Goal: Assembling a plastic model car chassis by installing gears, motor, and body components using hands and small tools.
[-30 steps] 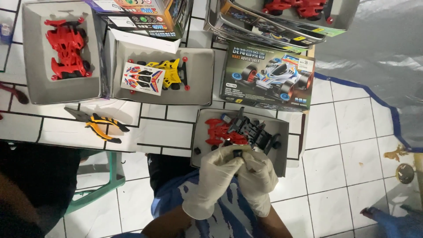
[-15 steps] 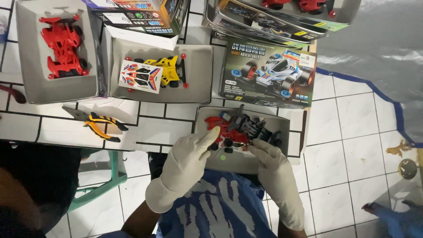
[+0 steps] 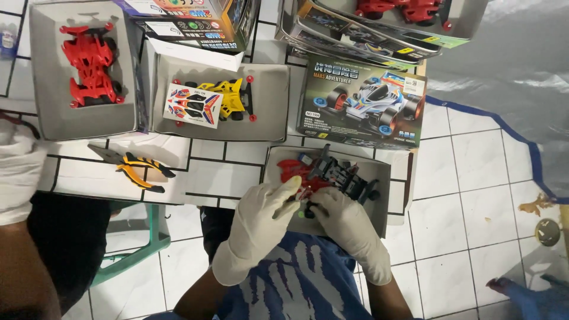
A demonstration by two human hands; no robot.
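Gloved left hand (image 3: 261,216) and right hand (image 3: 347,228) close on the red-and-black toy car (image 3: 326,175) in a grey tray (image 3: 379,207) at the table's near edge; light, brittle plastic, probably best gripped by its chassis.

**Hidden and cut-off items**

Red part (image 3: 294,172): lower end covered by left hand (image 3: 258,222).
Black chassis (image 3: 344,175): near end under right hand (image 3: 347,228); small pieces too fine to tell.
Tray (image 3: 379,204): front rim hidden by both hands.
Top red car (image 3: 403,9): cut by upper edge.
Another person's gloved hand (image 3: 18,169): cut by left edge.
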